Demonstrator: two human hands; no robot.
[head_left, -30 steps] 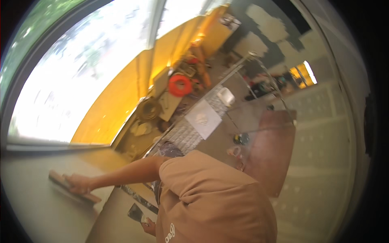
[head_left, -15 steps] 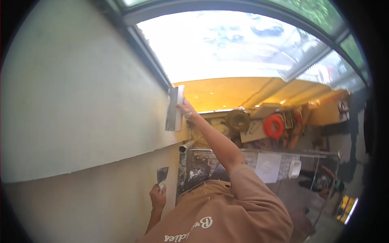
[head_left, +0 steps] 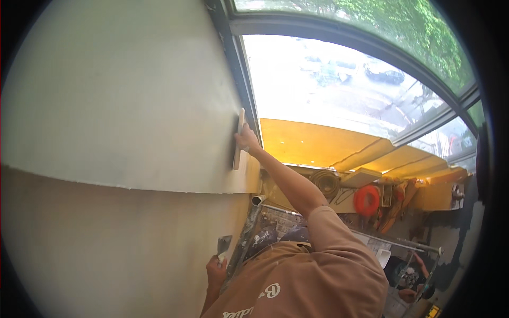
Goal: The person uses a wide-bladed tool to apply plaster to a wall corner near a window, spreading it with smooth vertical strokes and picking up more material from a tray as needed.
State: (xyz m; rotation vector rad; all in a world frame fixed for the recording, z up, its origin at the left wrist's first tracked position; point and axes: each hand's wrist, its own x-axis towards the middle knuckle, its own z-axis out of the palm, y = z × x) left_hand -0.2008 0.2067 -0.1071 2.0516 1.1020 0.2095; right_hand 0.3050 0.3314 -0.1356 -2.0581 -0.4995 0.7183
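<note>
My right hand (head_left: 246, 139) is closed around a wide skimming blade (head_left: 237, 159), held upright and nearly edge-on against the pale wall (head_left: 138, 100), close to the window frame (head_left: 241, 63). Lower down, near my body, my left hand (head_left: 216, 272) grips a small putty knife (head_left: 225, 243) with its metal blade pointing up. A ragged edge runs across the wall, with a smooth lighter surface above and a duller, yellowish lower wall (head_left: 127, 238) below. Whether putty sits on either blade is hard to tell.
A metal scaffold pipe (head_left: 258, 201) rises beside me by the wall. Beyond it lie a coiled hose (head_left: 324, 182), a red ring-shaped coil (head_left: 366, 200) and a yellow sheet (head_left: 318, 143) under the window. Another person (head_left: 416, 281) is below at the right.
The skimming blade has turned from showing its broad face to nearly edge-on against the wall. My view has shifted, so the window appears farther right. The left hand still holds the putty knife.
</note>
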